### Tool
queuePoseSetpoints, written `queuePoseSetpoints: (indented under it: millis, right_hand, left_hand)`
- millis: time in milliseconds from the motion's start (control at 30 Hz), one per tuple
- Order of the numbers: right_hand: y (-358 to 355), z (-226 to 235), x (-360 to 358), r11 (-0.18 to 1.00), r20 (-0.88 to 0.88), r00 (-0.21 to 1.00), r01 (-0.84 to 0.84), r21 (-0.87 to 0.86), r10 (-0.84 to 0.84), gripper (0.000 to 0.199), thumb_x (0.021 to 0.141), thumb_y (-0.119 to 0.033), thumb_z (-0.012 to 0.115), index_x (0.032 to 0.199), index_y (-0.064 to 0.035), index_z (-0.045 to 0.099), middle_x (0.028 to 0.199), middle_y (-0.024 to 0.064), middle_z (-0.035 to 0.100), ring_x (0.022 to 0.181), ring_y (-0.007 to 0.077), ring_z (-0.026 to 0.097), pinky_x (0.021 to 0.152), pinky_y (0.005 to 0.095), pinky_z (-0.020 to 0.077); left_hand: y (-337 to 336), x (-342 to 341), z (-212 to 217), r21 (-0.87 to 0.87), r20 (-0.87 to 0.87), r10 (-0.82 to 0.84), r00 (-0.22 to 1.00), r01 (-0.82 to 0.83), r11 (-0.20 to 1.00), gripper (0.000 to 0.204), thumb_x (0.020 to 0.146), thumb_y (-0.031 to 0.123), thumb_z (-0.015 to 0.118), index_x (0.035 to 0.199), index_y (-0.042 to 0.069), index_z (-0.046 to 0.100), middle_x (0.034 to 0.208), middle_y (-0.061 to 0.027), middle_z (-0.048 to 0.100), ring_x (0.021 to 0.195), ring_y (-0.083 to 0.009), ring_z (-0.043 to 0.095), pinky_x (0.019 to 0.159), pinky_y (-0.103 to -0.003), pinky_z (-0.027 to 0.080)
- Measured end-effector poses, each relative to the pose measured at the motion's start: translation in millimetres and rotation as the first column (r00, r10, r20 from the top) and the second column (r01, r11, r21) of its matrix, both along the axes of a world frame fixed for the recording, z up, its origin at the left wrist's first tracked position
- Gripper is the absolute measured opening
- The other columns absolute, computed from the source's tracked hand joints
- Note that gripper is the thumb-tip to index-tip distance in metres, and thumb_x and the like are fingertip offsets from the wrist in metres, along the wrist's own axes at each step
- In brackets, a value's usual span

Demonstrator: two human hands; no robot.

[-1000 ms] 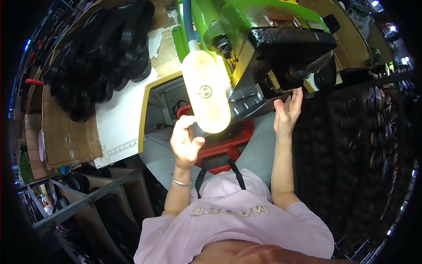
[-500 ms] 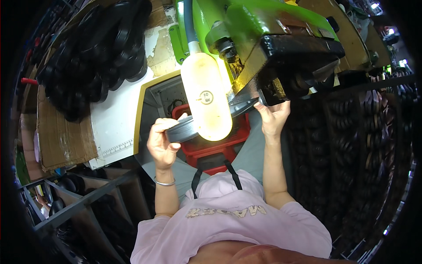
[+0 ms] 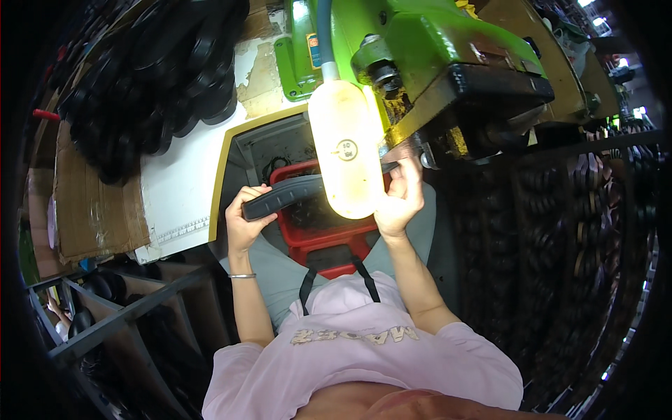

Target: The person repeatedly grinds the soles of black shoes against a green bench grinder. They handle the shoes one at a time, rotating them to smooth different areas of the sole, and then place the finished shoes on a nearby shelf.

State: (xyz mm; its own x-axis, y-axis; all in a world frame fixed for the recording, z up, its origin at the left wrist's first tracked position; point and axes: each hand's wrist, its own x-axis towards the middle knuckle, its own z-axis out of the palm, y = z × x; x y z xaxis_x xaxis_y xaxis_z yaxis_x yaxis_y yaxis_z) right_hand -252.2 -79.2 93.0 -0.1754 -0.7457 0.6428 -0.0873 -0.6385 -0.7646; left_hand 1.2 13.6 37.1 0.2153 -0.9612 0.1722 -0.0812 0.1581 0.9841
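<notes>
A long black shoe sole (image 3: 280, 197) is held up in front of the green machine (image 3: 427, 45), its thick side turned towards me. My left hand (image 3: 242, 213) is closed round its left end, thumb below and fingers above. Closed at the sole's other end is my right hand (image 3: 402, 199), close under the machine's dark working head (image 3: 490, 94). A bright oval lamp (image 3: 348, 150) hangs above and hides the middle of the sole.
Below the sole stands a red plastic basket (image 3: 336, 246), between my knees. A pile of black soles (image 3: 161, 77) lies on cardboard (image 3: 98, 203) to the left, beside a white tabletop (image 3: 178, 203). Racks of footwear parts (image 3: 546, 231) fill the right; a metal rack (image 3: 133, 318) stands lower left.
My right hand has come left and nearer from the machine's head, fingers now curled. My left hand has shifted slightly left, and the sole has turned, showing more of its side.
</notes>
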Motion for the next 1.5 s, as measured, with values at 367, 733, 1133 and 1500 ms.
queuePoseSetpoints:
  millis: [367, 733, 1133, 1500]
  right_hand:
    - [2, 13, -10, 0.993, -0.231, 0.967, 0.100, -0.057, -0.111, 0.046, 0.062, -0.004, 0.087, 0.103, 0.0028, 0.067, 0.093, 0.0111, 0.069, 0.083, 0.0204, 0.065, 0.075, 0.0313, 0.0527]
    - [2, -151, -81, 0.438, 0.883, 0.454, -0.822, 0.364, 0.117, 0.048, 0.092, -0.015, 0.063, 0.135, -0.0215, 0.044, 0.127, 0.0029, 0.054, 0.118, 0.0228, 0.052, 0.100, 0.0436, 0.0417]
    - [-31, -44, -136, 0.890, 0.236, 0.964, -0.002, 0.456, -0.119, 0.051, 0.074, -0.003, 0.081, 0.120, -0.0023, 0.058, 0.114, 0.0046, 0.055, 0.102, 0.0136, 0.052, 0.089, 0.0254, 0.0447]
    - [-20, 19, -107, 0.964, -0.019, 0.998, -0.047, 0.263, 0.054, 0.058, 0.070, 0.005, 0.081, 0.122, 0.0033, 0.057, 0.126, 0.0135, 0.056, 0.106, 0.0207, 0.059, 0.089, 0.0320, 0.0526]
  left_hand:
    - [-71, -126, 22, -0.242, 0.102, -0.039, 0.994, 0.063, 0.968, 0.039, 0.076, 0.007, 0.079, 0.111, 0.001, 0.063, 0.102, -0.0092, 0.068, 0.091, -0.0183, 0.065, 0.085, -0.030, 0.051]
    - [-65, -192, 4, -0.045, -0.460, 0.282, 0.842, -0.339, 0.940, 0.032, 0.079, 0.006, 0.078, 0.105, 0.002, 0.060, 0.097, -0.0046, 0.064, 0.087, -0.0132, 0.060, 0.081, -0.027, 0.047]
    - [-57, -132, 19, -0.233, 0.098, 0.200, 0.975, -0.173, 0.957, 0.040, 0.071, -0.002, 0.082, 0.097, 0.003, 0.052, 0.089, -0.0070, 0.062, 0.078, -0.0134, 0.061, 0.071, -0.025, 0.051]
    - [-36, -84, 74, -0.181, 0.171, 0.173, 0.970, -0.142, 0.973, 0.027, 0.066, -0.005, 0.077, 0.088, -0.005, 0.061, 0.083, -0.0100, 0.062, 0.074, -0.0173, 0.062, 0.068, -0.027, 0.050]
